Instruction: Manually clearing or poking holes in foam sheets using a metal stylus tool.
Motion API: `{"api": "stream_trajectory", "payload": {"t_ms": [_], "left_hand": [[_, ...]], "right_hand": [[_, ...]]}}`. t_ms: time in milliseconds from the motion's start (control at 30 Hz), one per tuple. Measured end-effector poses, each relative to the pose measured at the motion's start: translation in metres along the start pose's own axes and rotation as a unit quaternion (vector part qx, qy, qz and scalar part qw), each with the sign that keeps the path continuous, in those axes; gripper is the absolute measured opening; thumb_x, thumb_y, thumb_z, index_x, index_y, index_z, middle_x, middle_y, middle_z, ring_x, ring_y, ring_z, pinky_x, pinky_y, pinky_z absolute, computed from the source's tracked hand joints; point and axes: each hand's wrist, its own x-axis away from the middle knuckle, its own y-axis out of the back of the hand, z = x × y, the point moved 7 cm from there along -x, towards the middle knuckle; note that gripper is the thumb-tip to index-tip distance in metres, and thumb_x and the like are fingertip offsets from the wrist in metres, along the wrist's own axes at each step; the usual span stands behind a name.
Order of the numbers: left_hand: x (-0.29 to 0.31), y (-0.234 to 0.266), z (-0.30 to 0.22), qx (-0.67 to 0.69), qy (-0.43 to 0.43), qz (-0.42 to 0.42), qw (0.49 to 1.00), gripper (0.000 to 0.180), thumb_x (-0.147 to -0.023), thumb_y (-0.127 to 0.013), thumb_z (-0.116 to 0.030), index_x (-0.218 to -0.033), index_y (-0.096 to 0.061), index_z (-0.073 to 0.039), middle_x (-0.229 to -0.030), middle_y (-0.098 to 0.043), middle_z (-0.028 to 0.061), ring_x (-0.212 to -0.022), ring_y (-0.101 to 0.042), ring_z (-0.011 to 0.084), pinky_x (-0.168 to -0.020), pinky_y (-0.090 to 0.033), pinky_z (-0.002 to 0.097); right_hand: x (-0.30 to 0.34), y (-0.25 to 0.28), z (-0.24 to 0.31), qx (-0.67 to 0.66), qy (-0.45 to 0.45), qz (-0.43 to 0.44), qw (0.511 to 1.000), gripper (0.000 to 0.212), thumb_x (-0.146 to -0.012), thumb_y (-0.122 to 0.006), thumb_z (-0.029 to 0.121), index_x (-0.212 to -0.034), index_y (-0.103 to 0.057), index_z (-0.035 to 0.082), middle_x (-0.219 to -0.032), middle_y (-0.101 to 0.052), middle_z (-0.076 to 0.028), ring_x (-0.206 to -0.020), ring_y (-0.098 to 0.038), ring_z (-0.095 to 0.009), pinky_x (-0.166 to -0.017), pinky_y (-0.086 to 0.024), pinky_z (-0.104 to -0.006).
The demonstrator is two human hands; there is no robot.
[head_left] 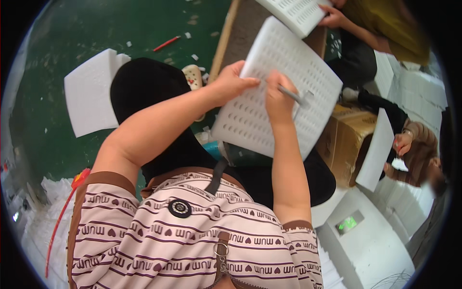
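Note:
A white foam sheet (301, 58) with rows of small slots lies tilted across my lap. My left hand (236, 84) grips its left edge, thumb on top. Over the middle of the sheet, my right hand (280, 101) is closed around a slim grey stick-like tool (292, 95). The tool points right and down, toward a small light-coloured patch on the sheet; I cannot make out its tip. My right fingertips are slightly blurred.
Another white slab (91, 91) leans at left beside my knee. A cardboard box (344, 137) stands at right. Across from me a person's hand (333, 17) holds a slotted sheet; another person (404, 143) works at far right. A red pen (166, 43) and scraps lie on the green floor.

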Motion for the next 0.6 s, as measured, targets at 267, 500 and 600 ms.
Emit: {"api": "stream_trajectory", "payload": {"t_ms": [267, 500, 600], "left_hand": [[-0.004, 0.005, 0.019, 0.054, 0.048, -0.007, 0.997, 0.034, -0.077, -0.063, -0.002, -0.111, -0.058, 0.0, -0.093, -0.066, 0.0126, -0.077, -0.064, 0.0181, -0.07, -0.054, 0.0288], [-0.001, 0.003, 0.016, 0.074, 0.09, -0.014, 0.993, 0.036, -0.074, -0.061, -0.002, -0.11, -0.059, 0.0, -0.091, -0.066, 0.0125, -0.077, -0.064, 0.0187, -0.068, -0.054, 0.0279], [-0.001, 0.001, 0.013, 0.074, 0.092, -0.012, 0.993, 0.036, -0.074, -0.061, -0.002, -0.11, -0.058, 0.0, -0.091, -0.066, 0.0128, -0.077, -0.064, 0.0188, -0.068, -0.054, 0.0272]], "right_hand": [[0.023, 0.026, 0.002, -0.139, -0.091, -0.029, 0.986, 0.032, -0.098, -0.049, 0.017, -0.075, -0.062, -0.001, -0.061, -0.052, -0.002, -0.059, -0.048, -0.012, -0.059, -0.042, -0.0255], [0.017, 0.053, 0.01, -0.145, -0.072, -0.065, 0.985, 0.035, -0.099, -0.049, 0.017, -0.071, -0.06, -0.001, -0.062, -0.051, -0.003, -0.057, -0.044, -0.012, -0.056, -0.041, -0.0266], [0.017, 0.048, 0.008, -0.139, -0.082, -0.05, 0.986, 0.035, -0.099, -0.049, 0.018, -0.071, -0.059, -0.001, -0.061, -0.05, -0.002, -0.057, -0.044, -0.012, -0.056, -0.041, -0.0265]]}}
